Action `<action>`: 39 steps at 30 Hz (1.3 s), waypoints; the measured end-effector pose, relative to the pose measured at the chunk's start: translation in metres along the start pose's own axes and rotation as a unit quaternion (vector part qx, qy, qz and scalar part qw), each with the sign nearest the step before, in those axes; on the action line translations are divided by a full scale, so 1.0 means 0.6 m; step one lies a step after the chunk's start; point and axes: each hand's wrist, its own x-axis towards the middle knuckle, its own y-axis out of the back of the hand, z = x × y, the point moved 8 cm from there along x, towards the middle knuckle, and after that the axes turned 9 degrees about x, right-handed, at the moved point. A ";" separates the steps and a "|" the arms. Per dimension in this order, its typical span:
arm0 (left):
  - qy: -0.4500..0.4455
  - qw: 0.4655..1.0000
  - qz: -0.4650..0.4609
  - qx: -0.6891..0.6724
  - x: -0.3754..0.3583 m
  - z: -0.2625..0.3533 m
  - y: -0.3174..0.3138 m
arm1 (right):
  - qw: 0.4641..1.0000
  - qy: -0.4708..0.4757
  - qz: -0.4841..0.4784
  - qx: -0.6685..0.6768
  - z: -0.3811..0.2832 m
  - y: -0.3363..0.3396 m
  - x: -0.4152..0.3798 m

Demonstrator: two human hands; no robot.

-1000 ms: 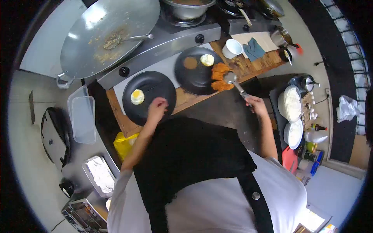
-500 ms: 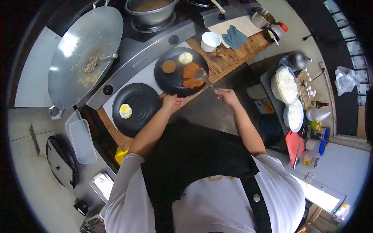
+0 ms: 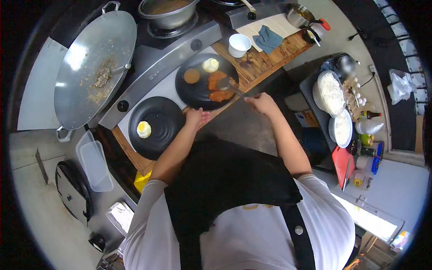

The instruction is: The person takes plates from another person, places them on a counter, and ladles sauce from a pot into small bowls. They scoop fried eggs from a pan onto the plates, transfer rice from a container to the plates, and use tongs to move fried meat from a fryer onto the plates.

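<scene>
My right hand is closed around the handle of a metal spatula. Its head rests on orange-brown breaded pieces on the upper black plate. The same plate holds a white mound, probably rice or egg, and a small round cup of brown sauce. By the lower rim of that plate, at the counter edge, my left hand is open with fingers stretched out. Left of it lies a second black plate with a fried egg on white food.
A large wok with food scraps and a ladle stands left, beside a pot. A white tub and blue-grey cloth sit on the wooden counter. Rice containers and a red board are at right.
The spatula head has shifted slightly left over the breaded pieces, and my right hand has moved a little with it. My left hand stays by the plates. The whole view has shifted slightly.
</scene>
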 end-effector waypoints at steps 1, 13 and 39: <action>0.000 1.000 0.000 0.001 0.002 0.000 0.004 | 0.998 0.005 0.007 -0.054 -0.013 0.009 0.000; -0.020 1.000 0.005 0.004 -0.004 -0.001 -0.002 | 0.970 0.016 -0.062 -0.234 -0.145 0.042 -0.022; -0.027 0.999 0.017 -0.004 -0.017 0.007 0.005 | 0.885 0.203 0.102 -0.406 -0.151 0.015 -0.043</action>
